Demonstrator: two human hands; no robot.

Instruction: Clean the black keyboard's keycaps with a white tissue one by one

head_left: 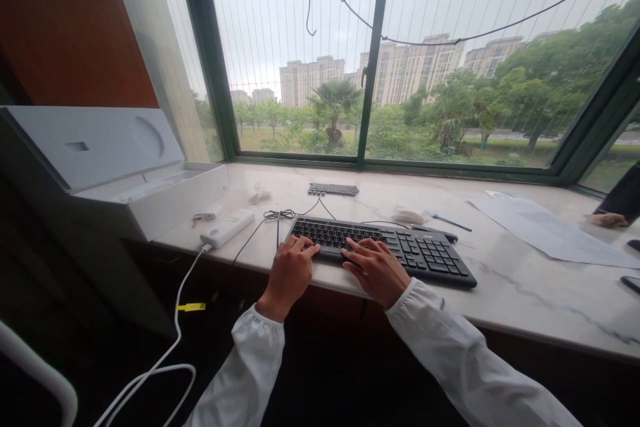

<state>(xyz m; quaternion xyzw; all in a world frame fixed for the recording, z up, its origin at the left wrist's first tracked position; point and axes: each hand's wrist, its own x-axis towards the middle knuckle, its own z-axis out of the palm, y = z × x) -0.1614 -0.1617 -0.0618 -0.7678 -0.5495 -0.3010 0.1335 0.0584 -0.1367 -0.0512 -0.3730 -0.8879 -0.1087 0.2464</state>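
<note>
The left hand (293,270), loosely bent and pinching nothing visible, and the right hand (379,272), fingers spread, lie on a black full-size keyboard (439,257) at the table's (530,303) front edge, probably light, stiff and smooth, best gripped by both short ends.

No text, brand or number can be read. The black keyboard (410,247) in the middle has pale key marks too small to make out. The yellow tag (192,307) on the white cable (178,323), near left, bears a dark, illegible patch. Any print on the white paper (545,227) at right is too faint to tell.
</note>
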